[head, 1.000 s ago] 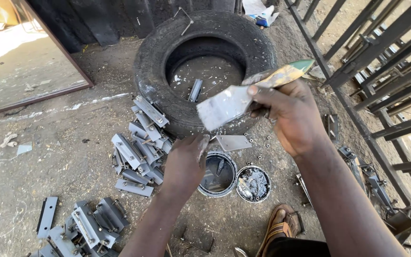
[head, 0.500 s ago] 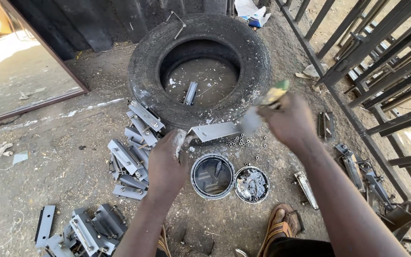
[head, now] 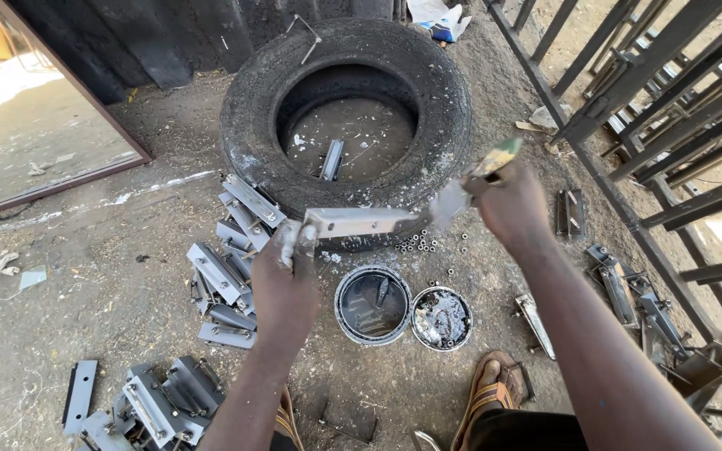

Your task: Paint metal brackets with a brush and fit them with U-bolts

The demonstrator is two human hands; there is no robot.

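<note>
Left hand [head: 284, 288]: fingers pinching one end of a grey metal bracket [head: 359, 222], held level above the paint tin [head: 373, 304].
Right hand [head: 513, 205]: closed around a brush [head: 471, 179], bristles touching the bracket's 3 o'clock end.
Tyre [head: 252, 125]: at 12 o'clock on the ground.

Grey metal bracket [head: 359, 222], a long flat strip with a bent end, coated pale and smeared, held level above the near rim of the old tyre [head: 346, 117], one end pinched at the tyre's left front. Putty knife [head: 470, 185] with a yellow-green handle and a wide blade caked in grey filler, tilted, blade edge touching the bracket's other end, over the tyre's right front. Open round tin [head: 373, 304] of dark paste just before the tyre, its lid [head: 441, 317] lying alongside, crusted grey.
</note>
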